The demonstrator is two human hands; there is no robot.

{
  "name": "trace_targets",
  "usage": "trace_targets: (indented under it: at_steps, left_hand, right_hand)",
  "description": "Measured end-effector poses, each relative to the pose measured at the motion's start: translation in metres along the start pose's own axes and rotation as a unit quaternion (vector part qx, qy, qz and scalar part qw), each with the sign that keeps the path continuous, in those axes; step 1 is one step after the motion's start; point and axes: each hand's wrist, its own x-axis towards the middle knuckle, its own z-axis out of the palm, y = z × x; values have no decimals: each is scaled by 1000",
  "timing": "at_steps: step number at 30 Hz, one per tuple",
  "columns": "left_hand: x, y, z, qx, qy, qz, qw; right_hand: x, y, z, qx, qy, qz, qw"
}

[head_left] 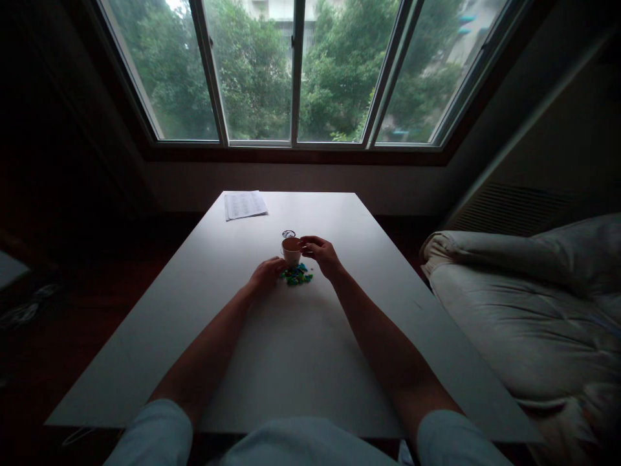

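Note:
A small light-coloured cup (292, 257) with a brown inside is at the middle of the white table, its mouth facing up toward me. My right hand (321, 254) is closed at the cup's right rim, thumb and fingers around its edge. Low on the cup's left side is my left hand (266, 274), its fingers curled close to the cup and a pile of small blue and green pieces (297, 277). What the left fingers hold, if anything, is hidden. The pile lies just in front of the cup. A small dark-rimmed round item (288, 233) lies behind the cup.
Printed sheets of paper (245, 205) lie at the table's far left corner. The white table (301, 362) reaches toward a wide window (295, 77). A pale padded couch (524, 310) stands along the right side. A pale cable loop (77, 435) hangs below the near left edge.

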Motion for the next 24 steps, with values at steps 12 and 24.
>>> trace_targets:
  at_steps: [12, 24]
  left_hand:
    - [2, -7, 5, -48, 22, 27, 998]
    - [8, 6, 5, -326, 61, -36, 943]
  right_hand:
    - [7, 9, -10, -22, 34, -17, 999]
    - [21, 45, -39, -47, 91, 15, 995]
